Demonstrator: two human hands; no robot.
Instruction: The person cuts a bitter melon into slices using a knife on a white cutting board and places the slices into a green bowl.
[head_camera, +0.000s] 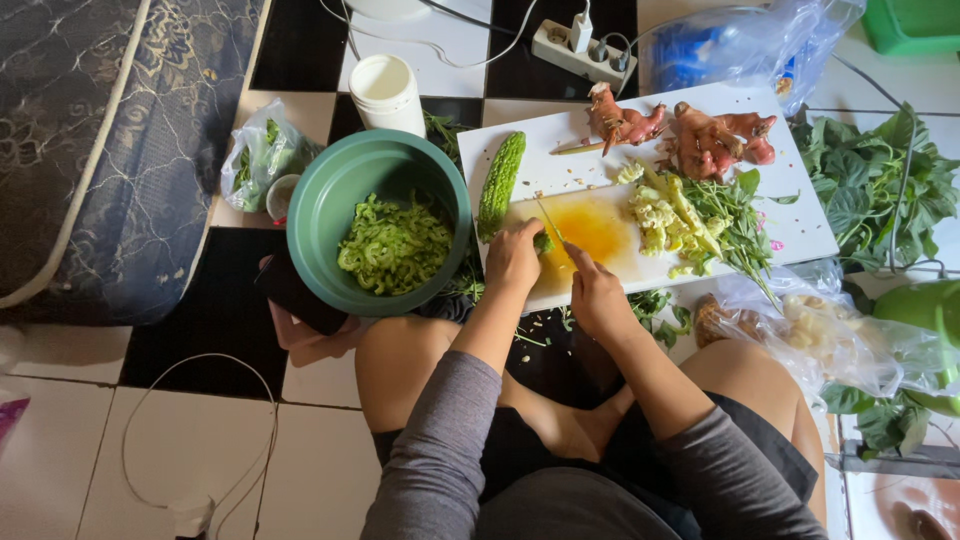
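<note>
Head view looks straight down on my seated legs and the white cutting board (800, 225), which I take as my landmark. My left hand (513, 257) rests on the board's near left part, fingers closed down on a small green gourd piece (543, 243) and pinning it to the yellow-stained patch. My right hand (597, 297), at the board's near edge, is wrapped around the handle of a knife (550, 222) whose thin blade angles up just beside the left fingertips. A whole bitter gourd (500, 185) lies along the board's left edge. Just left of the board stands a green bowl (318, 215), holding sliced gourd (395, 245). On the board's middle lie pale chopped bits (655, 215) and leafy stems (735, 215); at its far edge, pinkish raw meat (715, 140). Past the board's far left corner stands a white cup (385, 92), with a power strip (580, 48) beyond the far edge. Loose greens (870, 180) lie off the right end.

To slice well here, I judge the left fingertips should curl back from the blade, since the piece is small and the blade sits close. Short, even strokes with the tip kept on the board would keep slices as thin as those in the bowl.
</note>
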